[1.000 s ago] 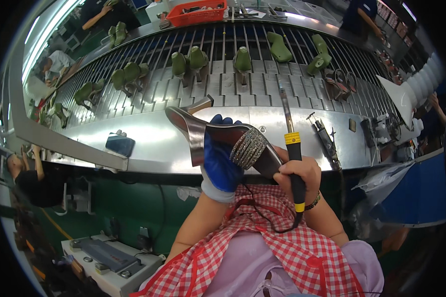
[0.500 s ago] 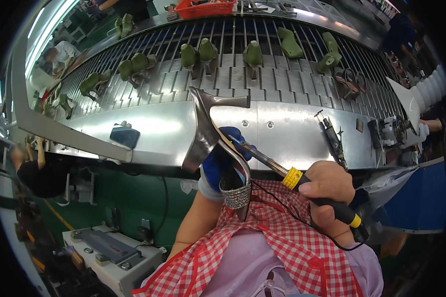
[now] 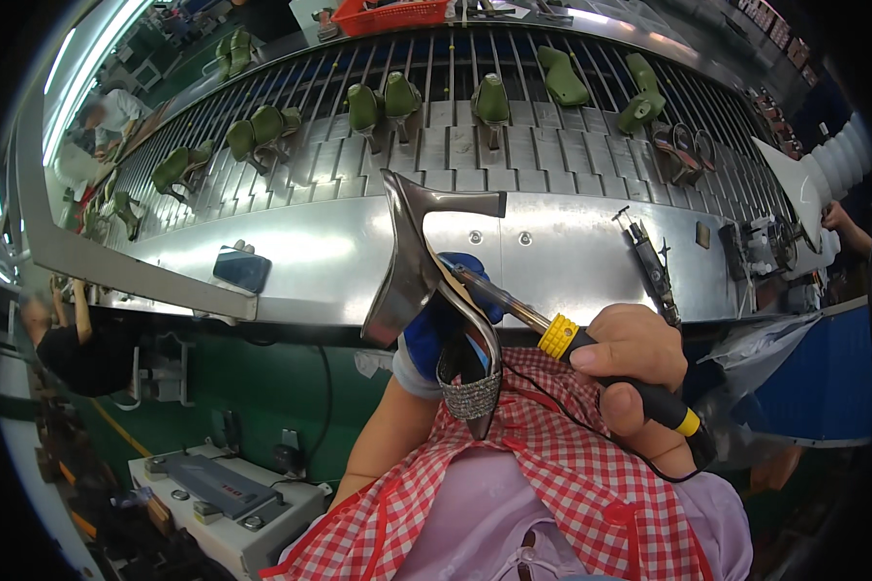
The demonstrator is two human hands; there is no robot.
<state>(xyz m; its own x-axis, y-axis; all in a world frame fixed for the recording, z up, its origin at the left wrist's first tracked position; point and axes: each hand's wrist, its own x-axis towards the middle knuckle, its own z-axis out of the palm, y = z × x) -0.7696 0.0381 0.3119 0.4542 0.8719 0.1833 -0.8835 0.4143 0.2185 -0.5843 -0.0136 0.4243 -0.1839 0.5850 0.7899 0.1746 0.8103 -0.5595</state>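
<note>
My left hand (image 3: 426, 339), in a blue glove, is closed around a dark metallic high-heeled sandal (image 3: 412, 242). The sandal is tilted, its heel pointing to the right at the top and its glittery toe strap (image 3: 472, 395) toward my apron. In my bare right hand (image 3: 639, 363) is a corded soldering iron (image 3: 564, 339) with a black and yellow handle. Its metal shaft reaches left to the sandal's inner edge beside my gloved fingers. Whether the tip touches the sandal, I cannot tell.
Beyond the metal ledge, a slatted conveyor (image 3: 417, 160) carries several green shoe lasts (image 3: 491, 102) and a pair of sandals (image 3: 683, 155). A phone (image 3: 241, 268) and a black tool (image 3: 649, 266) lie on the ledge. A white metal arm (image 3: 136, 266) crosses the left; a white hose (image 3: 833, 174) stands right.
The sandal has shifted slightly right in my left hand. My right hand has moved a little left and up with the soldering iron. Shoes on the conveyor have drifted slightly left.
</note>
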